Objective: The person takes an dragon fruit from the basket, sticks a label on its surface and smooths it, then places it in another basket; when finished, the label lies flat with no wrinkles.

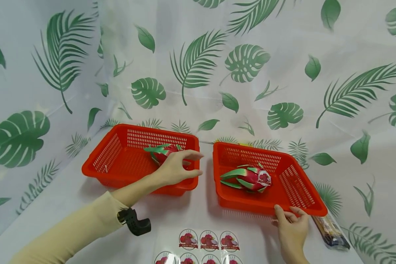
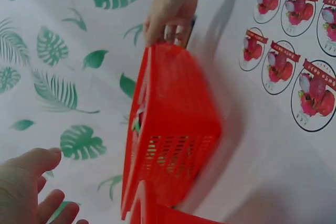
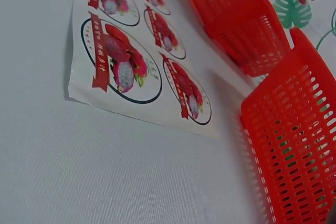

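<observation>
My left hand (image 1: 175,168) hovers over the right end of the left red basket (image 1: 102,175), fingers spread apart from the thumb and nothing between them. Below it, partly covered by the hand, lies a dragon fruit (image 1: 159,153) with green-tipped scales. At the near right corner of the right red basket (image 1: 244,203), my right hand (image 1: 292,231) grips the rim, thumb on top. Inside that basket rests another dragon fruit (image 1: 247,178) bearing a round sticker (image 1: 264,178). The left wrist view shows the right hand (image 2: 173,11) holding the basket's end.
A sheet of round dragon fruit stickers (image 1: 209,240) lies on the white table (image 1: 132,253) in front of the baskets. Beside the right basket is a small packaged item (image 1: 331,231). A leaf-patterned cloth (image 1: 198,110) hangs behind.
</observation>
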The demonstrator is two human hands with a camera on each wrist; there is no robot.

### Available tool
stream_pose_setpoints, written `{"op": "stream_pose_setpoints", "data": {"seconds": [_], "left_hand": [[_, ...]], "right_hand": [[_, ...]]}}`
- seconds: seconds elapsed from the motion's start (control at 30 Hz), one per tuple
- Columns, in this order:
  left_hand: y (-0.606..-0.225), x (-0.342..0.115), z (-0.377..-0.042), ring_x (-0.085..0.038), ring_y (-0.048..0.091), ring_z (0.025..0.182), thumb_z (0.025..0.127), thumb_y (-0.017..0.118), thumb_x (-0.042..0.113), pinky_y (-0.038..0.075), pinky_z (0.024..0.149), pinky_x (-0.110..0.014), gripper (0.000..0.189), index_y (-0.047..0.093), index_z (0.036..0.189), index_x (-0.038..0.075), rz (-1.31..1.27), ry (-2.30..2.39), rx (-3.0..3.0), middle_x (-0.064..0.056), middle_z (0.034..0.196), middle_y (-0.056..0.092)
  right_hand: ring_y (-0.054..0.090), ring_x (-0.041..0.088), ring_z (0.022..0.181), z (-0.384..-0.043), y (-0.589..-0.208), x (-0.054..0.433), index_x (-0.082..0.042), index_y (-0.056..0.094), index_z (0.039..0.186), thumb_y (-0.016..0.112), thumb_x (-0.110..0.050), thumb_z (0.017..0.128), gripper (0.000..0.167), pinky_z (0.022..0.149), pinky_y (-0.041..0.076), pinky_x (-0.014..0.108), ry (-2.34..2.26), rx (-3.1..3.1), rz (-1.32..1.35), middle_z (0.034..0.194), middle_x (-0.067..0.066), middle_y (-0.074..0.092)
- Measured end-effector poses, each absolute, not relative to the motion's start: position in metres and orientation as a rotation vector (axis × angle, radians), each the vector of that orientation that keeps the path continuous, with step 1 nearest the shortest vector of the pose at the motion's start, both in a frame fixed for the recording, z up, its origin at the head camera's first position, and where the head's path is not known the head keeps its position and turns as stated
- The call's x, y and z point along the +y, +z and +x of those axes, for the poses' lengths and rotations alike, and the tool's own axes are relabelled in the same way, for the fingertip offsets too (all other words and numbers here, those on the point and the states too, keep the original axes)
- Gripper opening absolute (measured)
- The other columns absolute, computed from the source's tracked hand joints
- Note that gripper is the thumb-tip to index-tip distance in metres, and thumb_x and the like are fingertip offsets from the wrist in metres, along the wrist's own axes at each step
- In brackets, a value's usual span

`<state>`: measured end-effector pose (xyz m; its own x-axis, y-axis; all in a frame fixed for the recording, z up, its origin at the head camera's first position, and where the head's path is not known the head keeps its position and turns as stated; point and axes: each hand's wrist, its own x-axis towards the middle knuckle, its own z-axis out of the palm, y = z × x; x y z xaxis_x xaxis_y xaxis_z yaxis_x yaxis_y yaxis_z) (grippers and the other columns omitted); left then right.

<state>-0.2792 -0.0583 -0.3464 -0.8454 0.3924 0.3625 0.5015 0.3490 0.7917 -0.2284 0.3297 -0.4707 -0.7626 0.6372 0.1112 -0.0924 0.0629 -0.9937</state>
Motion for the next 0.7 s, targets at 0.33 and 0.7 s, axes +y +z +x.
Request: {"op": "stream_pose_setpoints", "data": {"seconds": [0.33, 0.7], "left_hand": [[-0.362, -0.065, -0.264, -0.018, 0.057, 0.106, 0.081, 0.075, 0.021, 0.049, 0.089, -0.034, 0.041, 0.062, 0.12, 0.013, -0.796, -1.48, -2.424, 0.0, 0.114, 0.064], [-0.378, -0.076, -0.241, -0.025, 0.059, 0.103, 0.08, 0.077, 0.019, 0.05, 0.086, -0.034, 0.038, 0.065, 0.115, 0.01, -0.768, -1.516, -2.307, -0.001, 0.111, 0.065]], "right_hand": [[0.064, 0.023, 0.053, -0.236, -0.475, 0.334, -0.016, 0.042, 0.11, 0.08, -0.027, 0.075, 0.053, 0.046, 0.052, 0.031, 1.739, -1.83, -0.484, 0.076, 0.013, 0.066], [0.063, 0.023, 0.052, -0.231, -0.473, 0.331, -0.014, 0.043, 0.109, 0.08, -0.025, 0.076, 0.051, 0.046, 0.052, 0.03, 1.777, -1.828, -0.469, 0.075, 0.011, 0.066]]}}
